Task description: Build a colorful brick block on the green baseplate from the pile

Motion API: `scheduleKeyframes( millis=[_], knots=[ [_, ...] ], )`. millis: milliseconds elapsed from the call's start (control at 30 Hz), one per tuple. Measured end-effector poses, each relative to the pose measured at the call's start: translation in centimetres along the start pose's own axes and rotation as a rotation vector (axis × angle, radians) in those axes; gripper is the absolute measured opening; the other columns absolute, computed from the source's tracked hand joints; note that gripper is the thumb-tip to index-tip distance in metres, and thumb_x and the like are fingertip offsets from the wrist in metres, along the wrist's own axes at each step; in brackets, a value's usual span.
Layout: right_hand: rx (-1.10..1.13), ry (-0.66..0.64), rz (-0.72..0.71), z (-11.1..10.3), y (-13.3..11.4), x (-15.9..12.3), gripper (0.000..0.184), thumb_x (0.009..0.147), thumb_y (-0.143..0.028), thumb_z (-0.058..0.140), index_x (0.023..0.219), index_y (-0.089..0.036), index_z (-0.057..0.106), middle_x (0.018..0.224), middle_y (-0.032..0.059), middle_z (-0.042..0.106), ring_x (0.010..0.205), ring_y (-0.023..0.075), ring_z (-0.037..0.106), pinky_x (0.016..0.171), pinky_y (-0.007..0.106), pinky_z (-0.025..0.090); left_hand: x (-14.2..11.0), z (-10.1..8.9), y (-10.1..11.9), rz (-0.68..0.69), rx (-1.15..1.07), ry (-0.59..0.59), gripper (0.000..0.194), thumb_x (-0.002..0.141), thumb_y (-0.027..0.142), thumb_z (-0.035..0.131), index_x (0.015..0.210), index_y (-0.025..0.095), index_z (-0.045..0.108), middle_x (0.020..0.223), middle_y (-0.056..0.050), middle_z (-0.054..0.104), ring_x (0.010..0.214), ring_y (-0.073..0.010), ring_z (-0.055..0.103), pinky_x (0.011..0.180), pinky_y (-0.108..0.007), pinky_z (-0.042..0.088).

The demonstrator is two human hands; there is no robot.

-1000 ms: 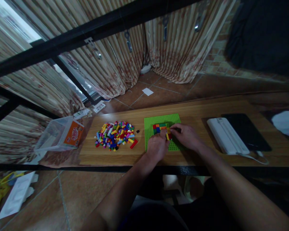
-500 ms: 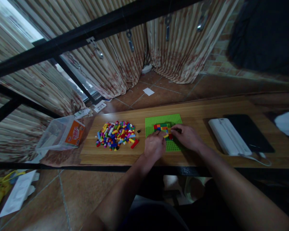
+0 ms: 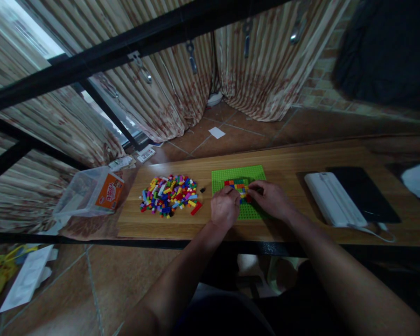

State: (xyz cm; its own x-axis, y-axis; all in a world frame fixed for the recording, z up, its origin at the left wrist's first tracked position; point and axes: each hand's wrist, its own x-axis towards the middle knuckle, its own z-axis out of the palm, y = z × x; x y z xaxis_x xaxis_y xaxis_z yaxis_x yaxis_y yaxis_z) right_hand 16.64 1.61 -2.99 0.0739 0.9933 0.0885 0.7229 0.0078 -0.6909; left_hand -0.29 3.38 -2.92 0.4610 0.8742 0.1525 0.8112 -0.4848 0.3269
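Note:
A green studded baseplate [image 3: 238,171] lies on the wooden table, bearing a block of toy bricks [image 3: 238,182] in red, orange, green, yellow and blue. My left hand [image 3: 224,207] is closed over the left and near side of this block. Its fingertips are bunched together, and whatever they hold is hidden. At the block's right edge my right hand [image 3: 270,199] has thumb and forefinger drawn together beside a red brick [image 3: 248,199]. What lies between those fingers is too small to make out.
A heap of loose bricks [image 3: 168,195] spreads over the table's left part, with a small black brick [image 3: 202,190] beside it. A clear plastic box [image 3: 82,191] stands at the left end. At right are a white device [image 3: 332,198] with a cable and a dark flat tablet [image 3: 366,193].
My left hand's fingers have drawn back slightly to the left and lifted, and the yellow piece seen by their tips is less visible. My right hand has barely moved.

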Motion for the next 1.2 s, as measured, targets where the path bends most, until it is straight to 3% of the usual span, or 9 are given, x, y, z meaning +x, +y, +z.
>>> scheduleKeyframes(
  millis=[433, 767, 1000, 1200],
  knots=[
    [-0.028, 0.026, 0.097, 1.0, 0.0, 0.0, 0.016, 0.08, -0.03, 0.063, 0.092, -0.021, 0.064, 0.086, 0.0055, 0.072, 0.074, 0.0194, 0.064, 0.068, 0.032, 0.048, -0.6, 0.6, 0.5, 0.012, 0.104, 0.011, 0.022, 0.093, 0.023, 0.047, 0.086, 0.019, 0.067, 0.093, -0.005, 0.063, 0.088, -0.0175, 0.056, 0.078, -0.03, 0.043],
    [-0.044, 0.038, 0.122, 1.2, -0.6, 0.0, 0.015, 0.08, -0.027, 0.061, 0.093, -0.02, 0.065, 0.089, 0.007, 0.071, 0.079, 0.0223, 0.065, 0.074, 0.035, 0.049, -2.4, 1.0, 1.6, 0.037, 0.268, 0.009, 0.029, 0.095, 0.024, 0.041, 0.117, 0.018, 0.059, 0.109, -0.01, 0.061, 0.097, -0.0243, 0.054, 0.08, -0.039, 0.044],
    [-0.016, 0.045, 0.081, 1.4, -0.1, 0.0, 0.016, 0.083, -0.03, 0.059, 0.093, -0.021, 0.066, 0.088, 0.0064, 0.072, 0.078, 0.0214, 0.066, 0.073, 0.035, 0.05, -3.0, 0.7, 1.0, 0.067, 0.144, -0.007, 0.036, 0.093, 0.023, 0.042, 0.126, 0.017, 0.054, 0.118, -0.01, 0.058, 0.104, -0.0254, 0.052, 0.087, -0.041, 0.045],
    [-0.003, 0.038, 0.054, 0.9, 0.1, 0.0, 0.019, 0.085, -0.037, 0.056, 0.089, -0.022, 0.067, 0.087, 0.0053, 0.073, 0.076, 0.0207, 0.066, 0.072, 0.034, 0.049, -3.9, -0.4, -0.6, 0.038, -0.046, 0.145, 0.044, 0.089, 0.017, 0.046, 0.132, 0.016, 0.051, 0.129, -0.013, 0.052, 0.115, -0.0236, 0.049, 0.1, -0.039, 0.043]
  ],
)
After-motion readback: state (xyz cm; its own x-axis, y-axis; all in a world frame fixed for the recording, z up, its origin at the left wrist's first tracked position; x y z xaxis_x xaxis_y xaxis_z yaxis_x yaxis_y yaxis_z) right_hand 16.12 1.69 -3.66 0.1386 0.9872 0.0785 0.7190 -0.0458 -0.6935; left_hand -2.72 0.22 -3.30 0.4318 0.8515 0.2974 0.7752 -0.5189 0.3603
